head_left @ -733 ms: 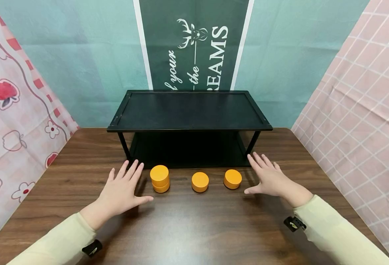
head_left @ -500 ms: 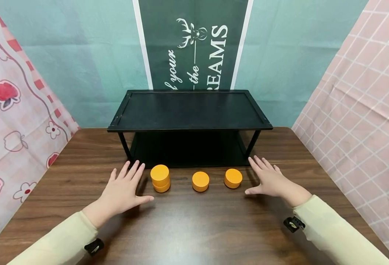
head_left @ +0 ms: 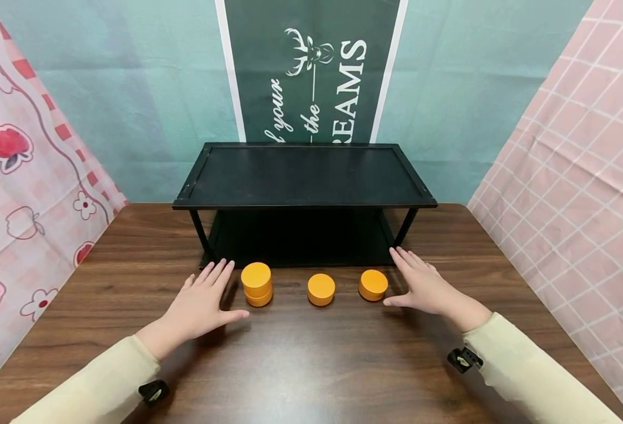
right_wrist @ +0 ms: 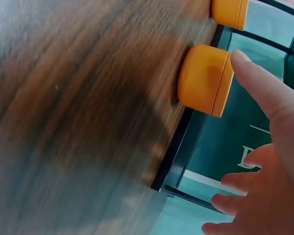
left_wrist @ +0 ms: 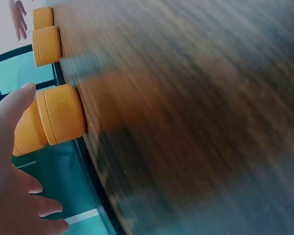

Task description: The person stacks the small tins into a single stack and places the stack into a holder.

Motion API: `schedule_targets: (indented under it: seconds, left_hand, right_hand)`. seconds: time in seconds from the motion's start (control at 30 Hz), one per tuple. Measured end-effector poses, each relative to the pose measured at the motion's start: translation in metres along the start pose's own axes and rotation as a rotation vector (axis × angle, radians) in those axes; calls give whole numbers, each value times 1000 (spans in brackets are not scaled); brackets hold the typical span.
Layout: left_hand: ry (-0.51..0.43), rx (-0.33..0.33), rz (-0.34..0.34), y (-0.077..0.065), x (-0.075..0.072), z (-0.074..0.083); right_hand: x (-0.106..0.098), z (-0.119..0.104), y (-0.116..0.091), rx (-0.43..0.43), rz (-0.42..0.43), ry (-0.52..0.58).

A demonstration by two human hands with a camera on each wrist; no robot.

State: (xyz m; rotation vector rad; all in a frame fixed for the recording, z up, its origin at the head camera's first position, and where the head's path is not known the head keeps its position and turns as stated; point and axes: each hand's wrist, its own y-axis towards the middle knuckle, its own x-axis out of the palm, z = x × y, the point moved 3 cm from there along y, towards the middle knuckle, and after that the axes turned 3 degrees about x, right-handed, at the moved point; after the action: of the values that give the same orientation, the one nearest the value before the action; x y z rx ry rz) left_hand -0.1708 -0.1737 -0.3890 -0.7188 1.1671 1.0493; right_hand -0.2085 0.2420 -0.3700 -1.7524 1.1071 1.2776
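Two round orange lidded tins are stacked at the left, an upper tin (head_left: pixel 256 280) on a lower tin (head_left: pixel 259 300). A single orange tin (head_left: pixel 321 290) stands in the middle, and another orange tin (head_left: pixel 373 285) to its right. My left hand (head_left: pixel 200 306) is spread just left of the stack, its thumb in front of it; it holds nothing. My right hand (head_left: pixel 423 287) is spread beside the right tin, thumb pointing toward that tin and fingers toward the rack's front corner. In the right wrist view the thumb overlaps the edge of the tin's lid (right_wrist: pixel 224 84).
Behind the tins stands a black two-tier rack (head_left: pixel 303 176) with a flat top and a lower shelf (head_left: pixel 301 238). Everything rests on a brown wooden table (head_left: pixel 311 359). Patterned cloths hang at the left (head_left: pixel 36 176), back (head_left: pixel 158 88) and right (head_left: pixel 571 176).
My right hand has shifted left, toward the right tin. The left hand's fingers have drawn closer together and its wrist moved slightly right. The tins and rack stay where they were.
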Motion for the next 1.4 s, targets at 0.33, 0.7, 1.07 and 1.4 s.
schedule_targets:
  seconds: [0.33,0.7,1.07,1.4]
  left_hand:
    - [-881,-28,-105,10,15,-11]
    - [-1079,0,-56,18,33,-10]
    - [-1071,5,3,22,41,-12]
    - [-1064,-5,-19,24,44,-15]
  right_hand:
    - [17,-3,6,-7,-48,250]
    - [31,-5,13,23,-25,303]
    - [30,-5,16,23,26,311]
    - [22,-3,16,33,99,383]
